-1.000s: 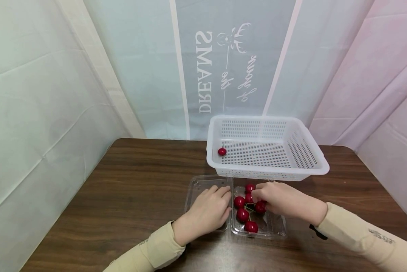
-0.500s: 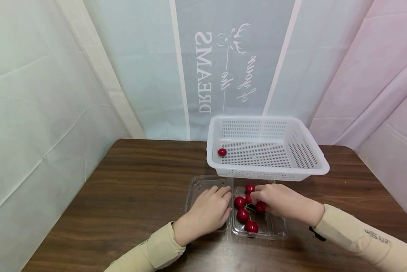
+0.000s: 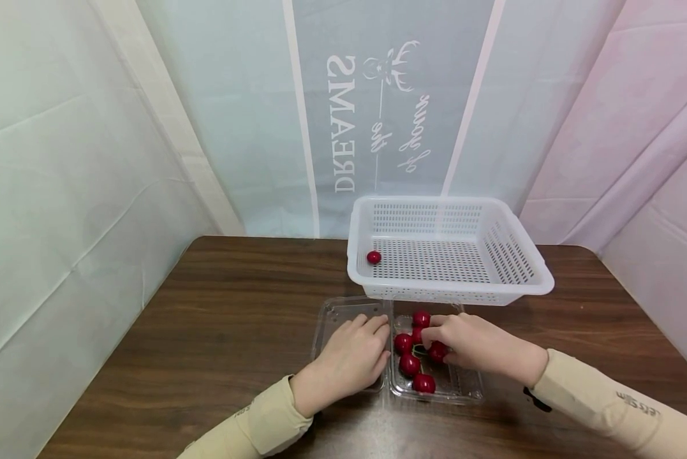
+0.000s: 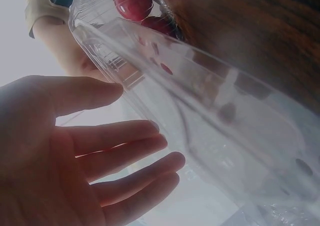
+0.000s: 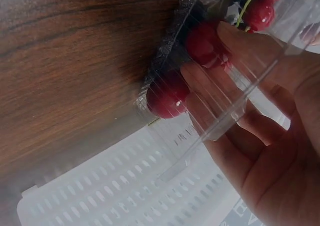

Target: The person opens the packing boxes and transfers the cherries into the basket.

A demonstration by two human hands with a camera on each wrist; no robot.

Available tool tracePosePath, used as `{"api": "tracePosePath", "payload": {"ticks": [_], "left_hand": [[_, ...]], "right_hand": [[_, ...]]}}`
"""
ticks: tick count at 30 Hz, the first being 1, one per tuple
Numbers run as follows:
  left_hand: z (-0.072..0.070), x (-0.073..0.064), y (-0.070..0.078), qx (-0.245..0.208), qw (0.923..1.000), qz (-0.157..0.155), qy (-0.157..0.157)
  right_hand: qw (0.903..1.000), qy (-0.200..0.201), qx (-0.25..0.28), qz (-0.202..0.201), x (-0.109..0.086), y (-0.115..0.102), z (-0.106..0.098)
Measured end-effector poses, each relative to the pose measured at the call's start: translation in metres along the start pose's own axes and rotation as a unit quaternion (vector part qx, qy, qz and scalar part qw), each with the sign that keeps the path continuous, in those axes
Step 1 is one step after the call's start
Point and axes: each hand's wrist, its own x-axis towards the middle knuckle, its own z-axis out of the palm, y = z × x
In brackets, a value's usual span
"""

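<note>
A hinged clear plastic clamshell box lies unfolded on the table, its lid under my left hand. Straight, slightly spread fingers of that hand rest along the lid's inner edge in the left wrist view. Several red cherries, some with green stems, sit in the box's base. My right hand reaches in over the right side. Its thumb and fingertips pinch one cherry there. Another cherry is right beside those fingertips, seen through the clear wall.
Behind the box stands a white perforated plastic basket with one cherry in its left corner. The dark wooden table extends to both sides. Pale printed curtains hang behind and at the sides.
My right hand has shifted slightly at the same cherry, its thumb now showing on the cherry's right side. The left hand stays in place on the lid.
</note>
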Motion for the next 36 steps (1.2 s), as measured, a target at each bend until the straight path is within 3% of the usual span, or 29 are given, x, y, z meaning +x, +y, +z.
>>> {"api": "tracePosePath", "payload": {"ticks": [14, 26, 36], "left_hand": [[-0.001, -0.001, 0.000, 0.000, 1.0000, 0.001, -0.001], [-0.001, -0.001, 0.001, 0.002, 1.0000, 0.002, -0.001], [-0.001, -0.001, 0.000, 0.003, 0.9999, 0.006, 0.012]], "right_hand": [[0.9991, 0.030, -0.021, -0.020, -0.002, 0.002, 0.011], [0.9981, 0.011, 0.054, -0.029, -0.002, 0.003, 0.010], [0.9970, 0.006, 0.069, -0.035, -0.005, 0.002, 0.005]]}}
